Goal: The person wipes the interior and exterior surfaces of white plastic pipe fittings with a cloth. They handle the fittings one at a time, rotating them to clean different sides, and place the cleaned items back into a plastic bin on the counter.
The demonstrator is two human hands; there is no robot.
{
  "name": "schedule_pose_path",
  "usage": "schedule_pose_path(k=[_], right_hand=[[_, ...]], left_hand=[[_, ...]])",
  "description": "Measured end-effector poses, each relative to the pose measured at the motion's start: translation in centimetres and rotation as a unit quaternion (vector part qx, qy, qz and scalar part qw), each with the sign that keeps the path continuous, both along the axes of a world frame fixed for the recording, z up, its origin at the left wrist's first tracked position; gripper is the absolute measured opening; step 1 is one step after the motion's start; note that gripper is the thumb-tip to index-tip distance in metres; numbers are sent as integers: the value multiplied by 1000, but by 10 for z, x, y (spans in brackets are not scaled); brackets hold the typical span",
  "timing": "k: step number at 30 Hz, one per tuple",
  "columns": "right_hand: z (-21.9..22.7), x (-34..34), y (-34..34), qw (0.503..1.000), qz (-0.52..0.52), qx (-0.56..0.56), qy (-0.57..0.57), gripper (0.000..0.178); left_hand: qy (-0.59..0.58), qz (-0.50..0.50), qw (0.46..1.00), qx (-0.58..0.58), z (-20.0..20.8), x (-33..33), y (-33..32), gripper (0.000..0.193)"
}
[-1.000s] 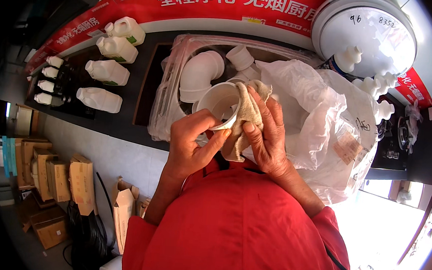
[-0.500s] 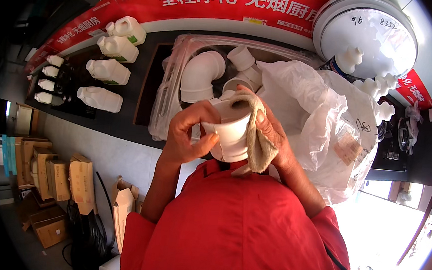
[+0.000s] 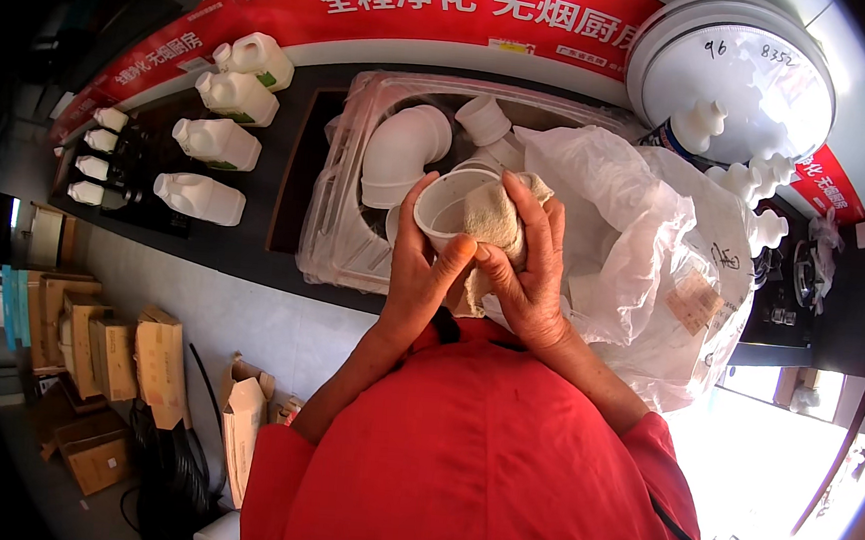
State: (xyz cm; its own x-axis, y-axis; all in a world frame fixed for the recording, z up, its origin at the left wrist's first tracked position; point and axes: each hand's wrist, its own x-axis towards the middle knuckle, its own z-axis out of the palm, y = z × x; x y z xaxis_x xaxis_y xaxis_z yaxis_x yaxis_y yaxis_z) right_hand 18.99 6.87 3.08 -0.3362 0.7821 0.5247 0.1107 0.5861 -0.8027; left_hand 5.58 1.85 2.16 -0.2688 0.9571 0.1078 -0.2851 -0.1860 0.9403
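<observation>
Four white plastic jugs stood at left on the dark counter, well apart from your hands. Further right came the film-wrapped rim of a basin, with a smooth, collared white elbow pipe inside. Over its front edge, your left hand curled around a round white pipe fitting, mouth upward. Your right hand pinched a rough beige cloth over the fitting's right rim, thumb tips nearly meeting, near a crumpled, translucent plastic bag.
</observation>
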Motion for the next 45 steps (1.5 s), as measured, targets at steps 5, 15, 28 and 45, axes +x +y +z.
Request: schedule_pose_path(k=[5,15,28,45], right_hand=[[0,0,1,998,37,-15,40,49],[1,-6,-1,922,135,-301,203,46],[0,-3,3,1000,-12,15,-1,43],[36,2,-6,989,147,-3,-35,45]], left_hand=[[-78,-26,996,26,2,-7,0,85],[-207,-146,967,15,1,-10,-1,90],[-45,-65,997,7,-14,-4,-5,65],[-164,15,986,-40,-11,-6,-7,62]])
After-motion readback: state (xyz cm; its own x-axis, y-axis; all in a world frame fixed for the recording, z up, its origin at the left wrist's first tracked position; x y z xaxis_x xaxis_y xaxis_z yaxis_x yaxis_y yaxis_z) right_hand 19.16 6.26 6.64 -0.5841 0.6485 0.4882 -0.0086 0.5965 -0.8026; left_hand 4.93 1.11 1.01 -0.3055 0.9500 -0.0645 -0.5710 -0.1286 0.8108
